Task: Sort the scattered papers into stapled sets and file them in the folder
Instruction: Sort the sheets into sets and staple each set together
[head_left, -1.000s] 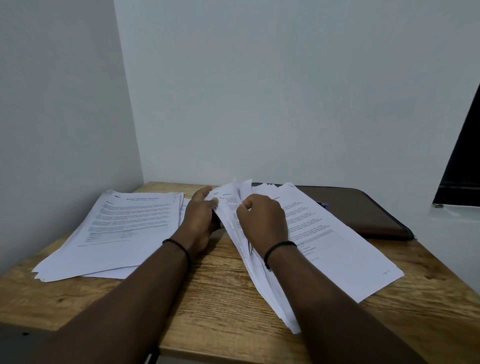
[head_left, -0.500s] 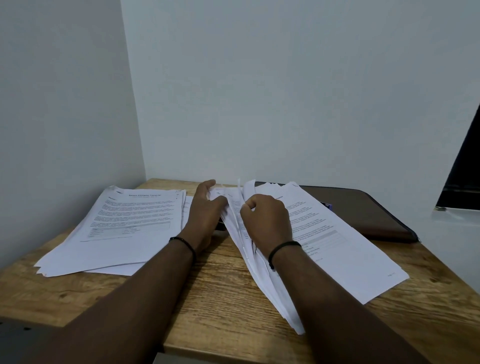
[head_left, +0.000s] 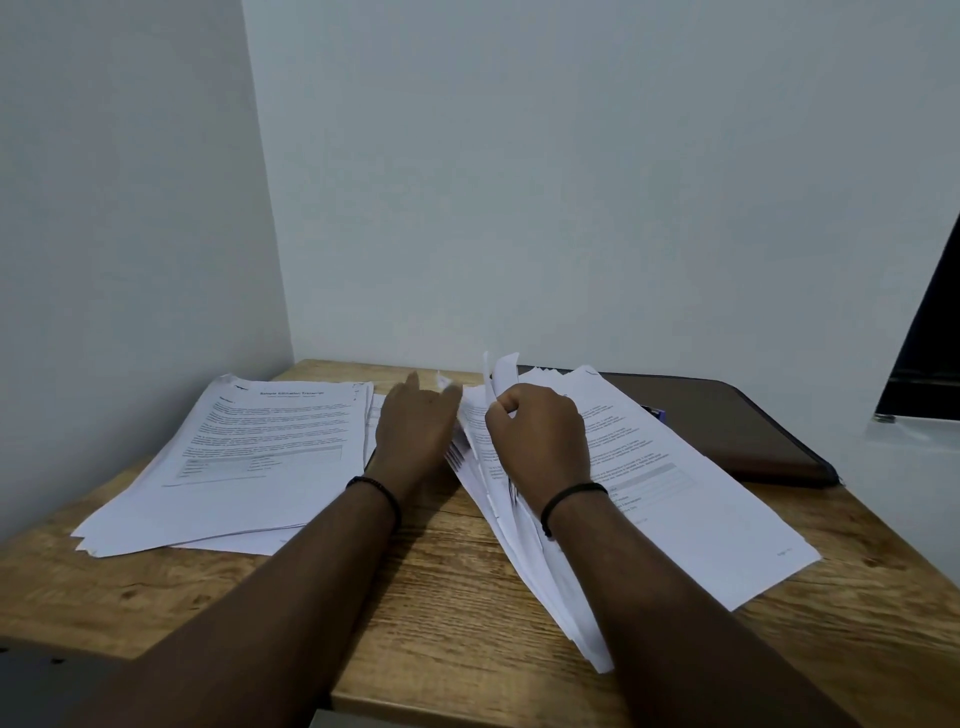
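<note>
Two bare forearms, without sleeves, reached in from the lower edge of the frame. The left hand (head_left: 415, 431), centre frame, wore a thin black beaded band (head_left: 375, 491) at the wrist; the right hand (head_left: 540, 441), just right of centre, wore a similar thin black cord band (head_left: 571, 496).

Matt white printed paper sheets (head_left: 270, 457) are lying on a wooden desk (head_left: 452, 597) showing a visible grain, while a brown folder (head_left: 737, 426) with a smooth, leather-like matt cover is resting against plain matt walls (head_left: 571, 182).
</note>
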